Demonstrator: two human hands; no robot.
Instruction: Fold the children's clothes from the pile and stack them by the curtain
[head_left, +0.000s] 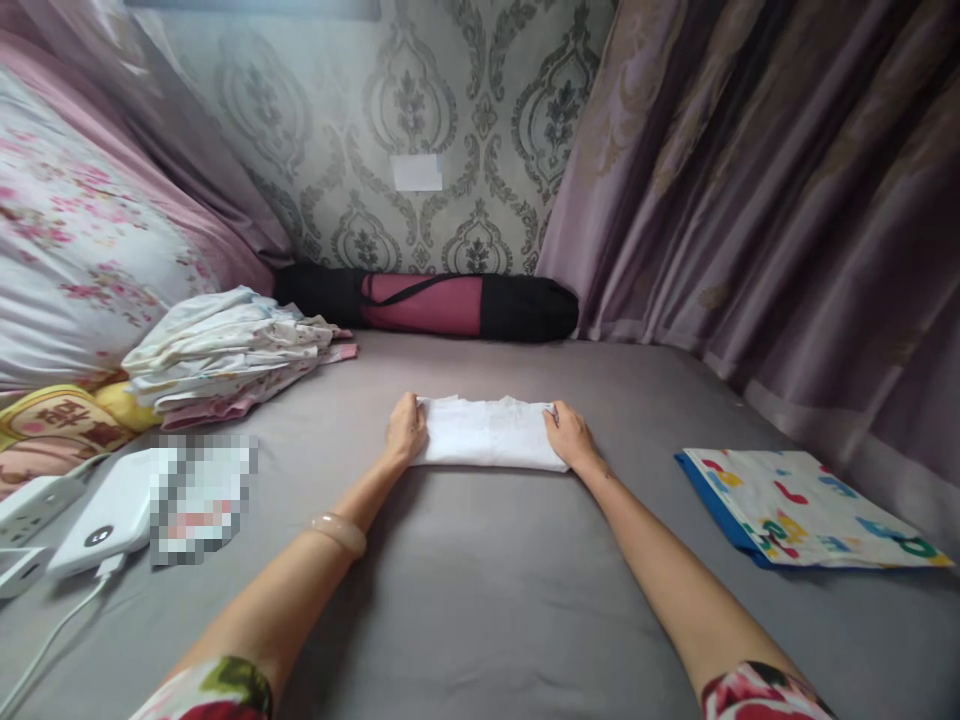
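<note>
A white cloth, folded into a wide rectangle, lies on or just above the grey bed sheet in front of me. My left hand grips its left end, fingers curled round the edge and partly hidden. At the opposite end my right hand is closed on the right edge, with the thumb toward the cloth. The upper edge of the cloth looks uneven. A pale bangle sits on my left forearm.
A black and maroon roll bag lies along the patterned wall. Crumpled clothes and a flowered pillow are at left. Nearer are a white power bank and its cable. A colourful folded cloth item rests at right, beside purple curtains.
</note>
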